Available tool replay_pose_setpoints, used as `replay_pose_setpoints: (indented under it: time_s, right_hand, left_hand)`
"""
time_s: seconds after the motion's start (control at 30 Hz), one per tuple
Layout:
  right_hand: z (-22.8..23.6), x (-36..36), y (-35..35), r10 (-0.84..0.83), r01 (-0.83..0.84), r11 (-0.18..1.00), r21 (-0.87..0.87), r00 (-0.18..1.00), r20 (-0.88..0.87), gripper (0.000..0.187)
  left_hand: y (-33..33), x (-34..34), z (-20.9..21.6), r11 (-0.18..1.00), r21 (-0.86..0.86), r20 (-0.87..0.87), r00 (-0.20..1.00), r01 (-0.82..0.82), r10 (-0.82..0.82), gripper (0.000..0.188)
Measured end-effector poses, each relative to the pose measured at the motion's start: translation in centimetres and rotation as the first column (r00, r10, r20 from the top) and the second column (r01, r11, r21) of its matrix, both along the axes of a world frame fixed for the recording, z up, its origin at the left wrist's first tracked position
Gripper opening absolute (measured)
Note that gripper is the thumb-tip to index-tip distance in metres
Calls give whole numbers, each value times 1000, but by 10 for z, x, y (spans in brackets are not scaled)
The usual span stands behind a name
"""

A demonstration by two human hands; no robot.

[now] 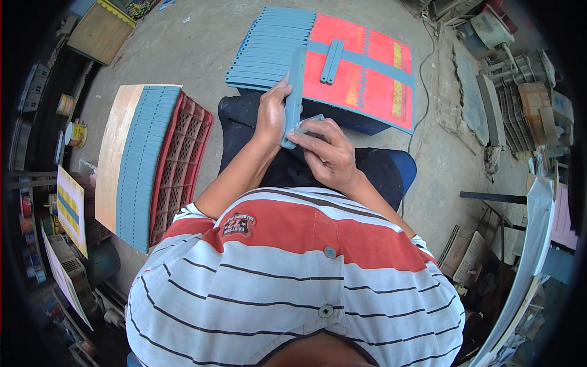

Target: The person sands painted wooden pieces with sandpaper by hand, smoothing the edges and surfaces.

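My left hand (273,114) grips a long, flat blue-grey strip (295,85) with rounded ends, holding it tilted above my lap. Close to the strip's lower end, my right hand (331,151) is closed in a pinch on a small thin grey piece (313,119), mostly hidden by the fingers. In front of me stands a red-topped board (333,33) with a blue-grey band across it. Many similar strips (269,52) lie side by side along its left part, and a loose pair of strips (332,61) rests on the red surface.
At my left, a red plastic crate (182,162) carries a pale wooden board (114,147) with a row of blue-grey strips (145,159). Paint buckets (76,134) and shelves line the left side. A cable (426,92) runs over the concrete floor at right, near stacked crates (512,122).
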State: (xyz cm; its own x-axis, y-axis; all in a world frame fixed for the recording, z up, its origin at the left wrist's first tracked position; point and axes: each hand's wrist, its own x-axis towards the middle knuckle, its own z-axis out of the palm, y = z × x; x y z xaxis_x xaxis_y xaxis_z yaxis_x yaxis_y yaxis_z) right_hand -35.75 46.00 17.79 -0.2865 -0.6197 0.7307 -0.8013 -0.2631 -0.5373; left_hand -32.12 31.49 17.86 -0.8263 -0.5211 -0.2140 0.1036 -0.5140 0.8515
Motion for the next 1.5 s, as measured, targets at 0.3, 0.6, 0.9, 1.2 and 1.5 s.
replay_pose_setpoints:
  time_s: [0.3, 0.6, 0.9, 1.2, 1.5]
  right_hand:
    - [-14, -13, -5, -99, 96, 995, -28, 983, -154, 52]
    - [-22, -61, -13, -270, 270, 962, -30, 936, -228, 51]
    - [-17, -96, -6, -530, 533, 846, -24, 835, -147, 49]
    - [-18, -67, -4, -347, 351, 935, -43, 890, -296, 51]
    - [-27, -49, -4, -292, 294, 955, -34, 914, -282, 50]
  left_hand:
    - [8, 5, 0, 994, -18, -55, 992, 108, -109, 49]
    - [9, 18, -3, 946, -25, -15, 946, 324, -324, 49]
    - [6, 21, -6, 894, 69, -167, 888, 443, -427, 52]
    - [3, 19, -8, 857, 142, -192, 863, 495, -467, 51]
    - [3, 21, -12, 879, 150, -187, 886, 453, -425, 50]
